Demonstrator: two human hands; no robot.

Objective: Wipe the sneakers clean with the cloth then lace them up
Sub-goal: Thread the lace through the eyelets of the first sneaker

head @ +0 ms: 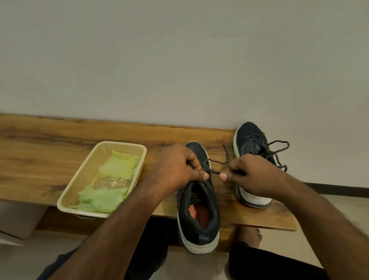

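Observation:
A dark sneaker [198,210] with a white sole and an orange insole lies on the wooden bench [36,151], its heel hanging over the front edge. My left hand [177,165] pinches one end of its dark lace [213,171] above the tongue. My right hand [253,175] pinches the other end, close beside the left. A second dark sneaker [253,144] stands behind my right hand near the wall, its laces lying in loose loops. Two pale green cloths [101,197] lie in the basket.
A cream plastic basket [78,176] sits on the bench to the left of the sneakers. The bench runs along a plain wall [185,52]. My knees in dark trousers and a bare foot [250,236] are below the bench's front edge.

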